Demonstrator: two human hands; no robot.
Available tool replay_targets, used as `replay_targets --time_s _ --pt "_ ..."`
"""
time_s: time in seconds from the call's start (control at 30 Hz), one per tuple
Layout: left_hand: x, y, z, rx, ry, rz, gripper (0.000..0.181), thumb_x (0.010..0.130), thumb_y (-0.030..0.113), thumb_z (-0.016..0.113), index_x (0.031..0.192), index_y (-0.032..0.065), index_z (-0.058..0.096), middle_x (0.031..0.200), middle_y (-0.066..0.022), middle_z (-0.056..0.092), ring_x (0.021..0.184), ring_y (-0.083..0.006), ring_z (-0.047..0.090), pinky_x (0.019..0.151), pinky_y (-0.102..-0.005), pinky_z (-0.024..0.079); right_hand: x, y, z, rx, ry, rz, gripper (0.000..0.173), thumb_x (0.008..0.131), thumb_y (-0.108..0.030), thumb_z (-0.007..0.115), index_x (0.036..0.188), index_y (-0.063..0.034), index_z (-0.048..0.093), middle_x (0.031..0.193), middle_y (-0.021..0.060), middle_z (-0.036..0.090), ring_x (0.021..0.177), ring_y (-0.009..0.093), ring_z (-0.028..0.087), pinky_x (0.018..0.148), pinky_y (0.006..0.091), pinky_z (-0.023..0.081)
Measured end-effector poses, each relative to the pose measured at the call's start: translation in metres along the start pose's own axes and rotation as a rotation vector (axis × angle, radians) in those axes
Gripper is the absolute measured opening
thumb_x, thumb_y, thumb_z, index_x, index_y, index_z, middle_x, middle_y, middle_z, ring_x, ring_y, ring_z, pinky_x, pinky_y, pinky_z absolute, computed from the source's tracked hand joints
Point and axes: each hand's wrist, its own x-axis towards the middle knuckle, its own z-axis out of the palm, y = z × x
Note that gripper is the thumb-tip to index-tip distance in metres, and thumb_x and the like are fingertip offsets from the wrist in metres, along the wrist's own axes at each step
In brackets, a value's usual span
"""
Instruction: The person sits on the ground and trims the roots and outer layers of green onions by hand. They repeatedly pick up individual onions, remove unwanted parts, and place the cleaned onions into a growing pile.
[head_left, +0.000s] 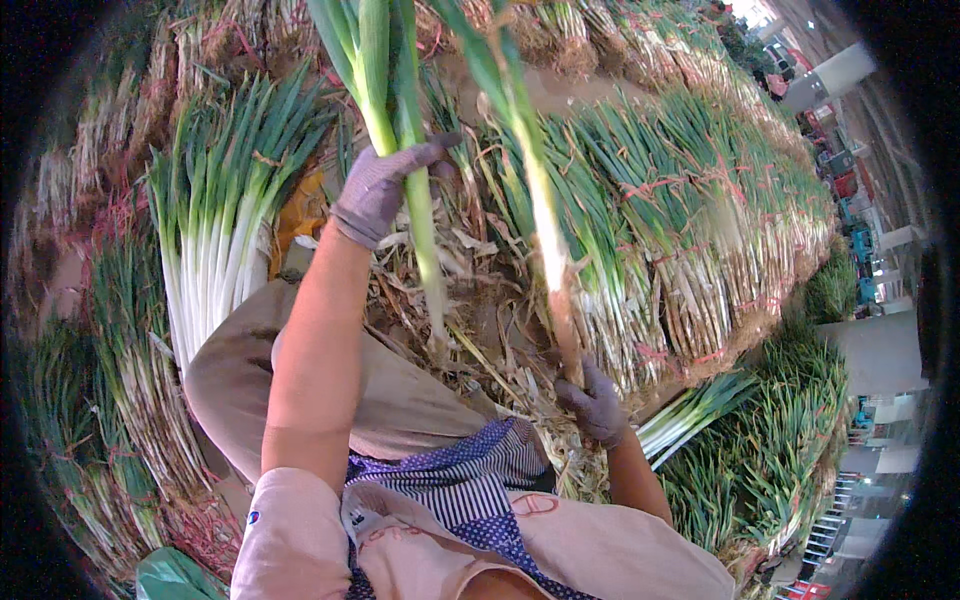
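Observation:
My left hand, in a greyish-purple knit glove, is closed around the upper stems of green-topped leeks or large scallions. Their pale lower end hangs blurred over a litter of dry peelings. In a matching glove, my right hand grips the brown root end of another long stalk, whose white shaft and green leaves point up and away. Beside my left knee stands a pile of clean white-stemmed stalks.
Bundles tied with red string line the right and the far side. More unpeeled bundles lie at the left. A few clean stalks rest at my right. A green bag is at the lower left.

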Motion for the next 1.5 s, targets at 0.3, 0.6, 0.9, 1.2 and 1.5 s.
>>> replay_targets --time_s 0.3,0.6,0.9,1.2,1.5 --pt "-0.006 0.007 0.010 -0.024 0.082 0.174 0.025 0.073 0.007 0.067 0.094 0.0000 0.057 0.080 -0.0069 0.060 0.065 -0.0172 0.059 0.059 -0.0287 0.050 0.065 0.006 0.029 -0.246 -0.321 -0.070 0.036 0.080 -0.024 0.063 0.106 -0.0013 0.053 0.097 0.0070 0.055 0.089 0.015 0.051 0.080 0.0290 0.042" --pt "-0.006 0.012 0.022 0.238 0.343 0.143 0.022 0.070 0.010 0.070 0.087 -0.0003 0.060 0.074 -0.0041 0.060 0.061 -0.0131 0.056 0.055 -0.0261 0.045 0.197 -0.135 0.097 -0.081 0.273 -0.704 0.030 0.075 -0.012 0.068 0.099 -0.0008 0.052 0.090 0.0077 0.056 0.080 0.017 0.052 0.076 0.0289 0.042" --pt "0.000 0.002 -0.004 0.111 0.387 0.343 0.028 0.073 0.011 0.068 0.096 0.0013 0.057 0.081 -0.0050 0.060 0.063 -0.0158 0.058 0.056 -0.0277 0.048 0.189 0.084 0.096 -0.810 0.101 -0.374 0.063 0.072 -0.023 0.068 0.124 -0.0020 0.038 0.105 0.0186 0.053 0.100 0.036 0.051 0.086 0.0446 0.043" --pt "0.000 0.012 0.020 0.001 0.366 0.125 0.020 0.072 0.011 0.068 0.086 -0.0013 0.059 0.068 -0.0064 0.058 0.053 -0.0171 0.055 0.048 -0.0283 0.047 0.192 -0.075 0.101 0.256 -0.043 -0.467 0.051 0.077 -0.017 0.064 0.120 0.0032 0.047 0.117 0.0150 0.054 0.105 0.021 0.052 0.087 0.0329 0.043" --pt "0.004 -0.003 0.000 0.169 0.349 0.064 0.021 0.070 0.011 0.071 0.083 0.0014 0.058 0.065 -0.0043 0.057 0.053 -0.0140 0.054 0.048 -0.0260 0.045 0.171 -0.126 0.084 0.344 0.187 -0.497 0.032 0.083 -0.018 0.061 0.106 0.0041 0.056 0.090 0.0046 0.061 0.083 0.011 0.054 0.075 0.0243 0.044"
